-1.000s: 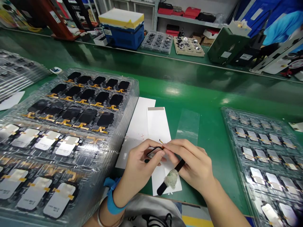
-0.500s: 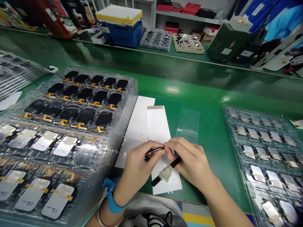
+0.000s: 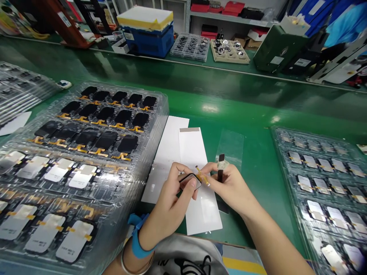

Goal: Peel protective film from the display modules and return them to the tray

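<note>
Over the white sheets (image 3: 193, 147), my left hand (image 3: 174, 198) grips a small black-edged display module (image 3: 190, 179) between thumb and fingers. My right hand (image 3: 229, 185) pinches the module's orange flex cable (image 3: 204, 178) at its right side. A black stick with a pale lump wrapped round it (image 3: 222, 165) is also held in my right hand, standing nearly upright among the fingers. A clear film (image 3: 233, 143) lies on the green table behind my right hand.
A stacked clear tray (image 3: 163, 109) of display modules fills the left side. Another tray (image 3: 282, 172) of modules stands at the right. On the raised shelf at the back are a blue box (image 3: 151, 40), a clear parts tray (image 3: 190, 47) and a beige tray (image 3: 229, 57).
The module has turned in my left hand, so its face and orange cable now show. The black stick has swung up from hanging low to nearly upright in my right hand.
</note>
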{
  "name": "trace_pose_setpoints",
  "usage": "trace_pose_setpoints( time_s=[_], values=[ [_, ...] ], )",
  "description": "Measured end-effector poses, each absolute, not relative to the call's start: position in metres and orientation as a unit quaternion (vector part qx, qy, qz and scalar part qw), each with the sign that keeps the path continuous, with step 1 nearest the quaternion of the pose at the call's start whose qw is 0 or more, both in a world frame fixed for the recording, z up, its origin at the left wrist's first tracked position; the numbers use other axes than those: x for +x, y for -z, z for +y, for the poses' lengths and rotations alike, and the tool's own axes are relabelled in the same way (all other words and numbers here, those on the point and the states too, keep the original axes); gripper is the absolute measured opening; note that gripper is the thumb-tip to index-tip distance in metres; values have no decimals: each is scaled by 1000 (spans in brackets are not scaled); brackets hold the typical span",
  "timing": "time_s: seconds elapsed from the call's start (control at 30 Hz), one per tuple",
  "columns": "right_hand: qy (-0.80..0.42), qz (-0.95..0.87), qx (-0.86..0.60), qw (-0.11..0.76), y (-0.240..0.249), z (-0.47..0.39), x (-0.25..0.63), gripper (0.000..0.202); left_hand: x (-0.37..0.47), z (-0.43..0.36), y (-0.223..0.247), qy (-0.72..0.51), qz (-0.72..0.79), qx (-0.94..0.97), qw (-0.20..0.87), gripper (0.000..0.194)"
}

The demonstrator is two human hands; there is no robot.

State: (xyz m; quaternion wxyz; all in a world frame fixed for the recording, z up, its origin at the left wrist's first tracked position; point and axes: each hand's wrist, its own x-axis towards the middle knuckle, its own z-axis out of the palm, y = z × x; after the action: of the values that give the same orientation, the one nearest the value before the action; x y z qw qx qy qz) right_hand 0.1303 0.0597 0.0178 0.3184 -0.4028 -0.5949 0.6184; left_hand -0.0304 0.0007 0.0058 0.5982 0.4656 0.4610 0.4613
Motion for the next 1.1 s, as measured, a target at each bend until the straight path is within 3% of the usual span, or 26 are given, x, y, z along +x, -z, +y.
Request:
trace_pose_setpoints(
  time_s=[0.2,0.8,1.1],
  values=[
    [-687,-520,-400,314,-17,58,131,35,-30,3,-1,-467,474,478,573,17],
    [-668,-510,-418,345,-20,58,133,37,-25,4,-13,-444,488,506,556,14],
    [-488,-624,-448,414,-19,52,128,19,-28,6,-14,-432,458,471,618,19]
  ],
)
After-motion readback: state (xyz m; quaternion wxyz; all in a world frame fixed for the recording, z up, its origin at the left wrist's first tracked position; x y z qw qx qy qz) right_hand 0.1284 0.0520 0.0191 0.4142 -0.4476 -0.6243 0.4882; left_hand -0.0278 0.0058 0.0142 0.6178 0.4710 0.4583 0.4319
